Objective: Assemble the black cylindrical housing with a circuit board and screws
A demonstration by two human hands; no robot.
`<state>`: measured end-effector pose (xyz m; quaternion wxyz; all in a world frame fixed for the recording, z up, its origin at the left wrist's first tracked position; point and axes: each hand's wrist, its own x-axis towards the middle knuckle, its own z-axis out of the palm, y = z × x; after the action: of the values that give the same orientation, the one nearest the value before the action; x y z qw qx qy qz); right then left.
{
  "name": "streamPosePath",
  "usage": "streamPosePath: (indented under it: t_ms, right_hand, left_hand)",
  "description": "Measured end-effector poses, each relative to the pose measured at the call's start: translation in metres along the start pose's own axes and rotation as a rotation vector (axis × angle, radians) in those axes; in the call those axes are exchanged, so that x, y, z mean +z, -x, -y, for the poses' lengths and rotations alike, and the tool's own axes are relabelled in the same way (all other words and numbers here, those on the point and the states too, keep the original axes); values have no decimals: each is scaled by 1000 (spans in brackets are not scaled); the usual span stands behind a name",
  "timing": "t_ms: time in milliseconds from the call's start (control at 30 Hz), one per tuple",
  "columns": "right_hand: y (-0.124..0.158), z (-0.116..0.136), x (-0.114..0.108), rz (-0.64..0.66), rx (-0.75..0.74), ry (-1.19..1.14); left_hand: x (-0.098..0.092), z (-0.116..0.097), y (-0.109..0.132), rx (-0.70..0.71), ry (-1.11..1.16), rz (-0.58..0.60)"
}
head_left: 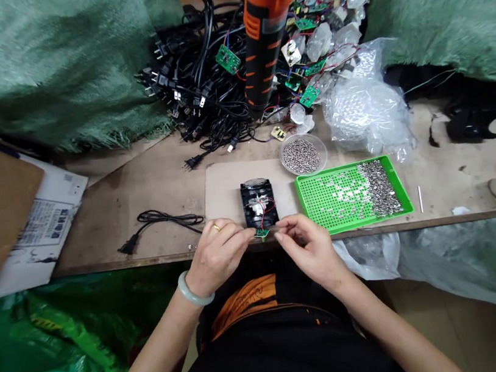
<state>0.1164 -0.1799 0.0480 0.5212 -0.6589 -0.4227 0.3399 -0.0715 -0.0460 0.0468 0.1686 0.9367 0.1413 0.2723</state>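
Bench (111,199) topped with cardboard; black housing (252,216) near its front edge. Left hand (217,253) pinches a small circuit board (261,233) at the housing's near end; right hand (307,242) beside it, fingertips close together, grip unclear. Judgement: hold board by its edges, red wires (263,211) slack.

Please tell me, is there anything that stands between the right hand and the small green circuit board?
Nothing visible does. The right hand reaches just beside the small green circuit board, with the left hand at its opposite edge. The green tray lies farther right, outside that gap.
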Motion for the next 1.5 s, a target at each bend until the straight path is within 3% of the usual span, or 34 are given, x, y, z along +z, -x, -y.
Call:
streamPosePath:
  t_ms: [133,233,367,567,700,833,967,1067,1233,1500]
  right_hand:
    - [-1,8,3,84,-354,241]
    - [-5,9,5,79,-418,300]
    - [-6,3,3,37,-359,221]
    - [-7,-10,2,109,21,-230]
    - [-14,-12,4,144,69,-310]
    - [-22,-10,3,163,-7,-163]
    - [-28,-8,-3,55,-269,187]
    - [-29,-10,-6,-16,-305,341]
    - [-24,-17,-6,-16,-281,346]
    - [-20,-17,-1,22,-292,304]
  left_hand:
    - [-3,-5,-6,47,-17,19]
    - [-5,-5,-10,49,-7,36]
    - [-5,6,-8,-20,33,41]
    - [-1,14,-6,-110,325,-42]
    - [-3,9,-14,-175,496,-48]
    - [-9,12,-22,-180,447,-6]
    - [-7,19,-25,-116,305,52]
    - [1,21,-23,-115,243,67]
    - [11,18,-18,-108,166,73]
    - [12,17,-15,-86,18,145]
